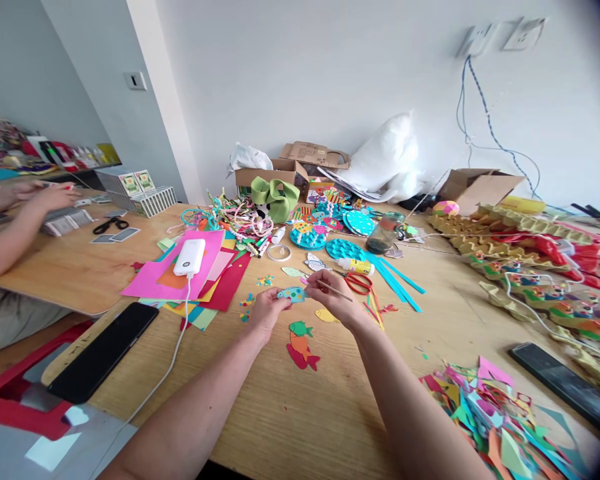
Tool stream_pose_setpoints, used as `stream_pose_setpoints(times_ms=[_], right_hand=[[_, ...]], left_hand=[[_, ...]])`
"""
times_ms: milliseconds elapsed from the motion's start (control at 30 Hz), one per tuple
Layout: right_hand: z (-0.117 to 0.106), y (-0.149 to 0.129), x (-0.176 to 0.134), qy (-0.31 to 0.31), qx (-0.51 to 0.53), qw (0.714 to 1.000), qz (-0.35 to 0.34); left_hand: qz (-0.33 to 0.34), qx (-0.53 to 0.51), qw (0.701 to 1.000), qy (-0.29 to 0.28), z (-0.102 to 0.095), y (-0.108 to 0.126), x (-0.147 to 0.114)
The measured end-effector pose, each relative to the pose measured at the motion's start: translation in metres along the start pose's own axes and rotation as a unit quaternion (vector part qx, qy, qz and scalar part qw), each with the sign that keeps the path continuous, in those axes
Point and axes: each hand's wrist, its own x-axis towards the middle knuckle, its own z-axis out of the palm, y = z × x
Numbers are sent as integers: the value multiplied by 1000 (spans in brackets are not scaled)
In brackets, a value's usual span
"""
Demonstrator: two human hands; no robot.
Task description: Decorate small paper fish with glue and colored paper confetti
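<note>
My left hand (270,312) pinches the head end of a light blue paper fish (293,295) with coloured dots on it. At the fish's tail, my right hand (333,297) is closed round a thin stick (335,289); whether its fingertips also grip the tail I cannot tell. Below the hands lie a green paper fish (299,329), an orange one (299,343) and a red one (305,359), overlapping. A yellow paper fish (326,315) rests partly hidden beside my right hand. Small coloured paper dots (247,303) are spread left of my left hand.
Beyond my hands are red-handled scissors (359,283) and a glue bottle (356,267). Coloured paper sheets (145,283) with a white power bank (189,257) and black phone (104,350) lie left. Paper scraps (500,420) and egg cartons (480,233) occupy the right. Another person's hands (45,197) work at far left.
</note>
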Motion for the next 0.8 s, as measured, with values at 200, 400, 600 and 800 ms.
stream_pose_setpoints(times_ms=[200,400,600,800], right_hand=[[-6,3,2,-1,-10,1000,0],[-11,19,13,125,-23,992,17],[1,45,41,181,-108,977,24],[13,50,67,192,-163,968,-13]], left_hand=[[-3,-2,1000,0,1,3,-3],[21,-38,997,59,-1,3,-1],[51,-40,990,126,-6,0,4],[63,-30,987,146,-7,0,5]])
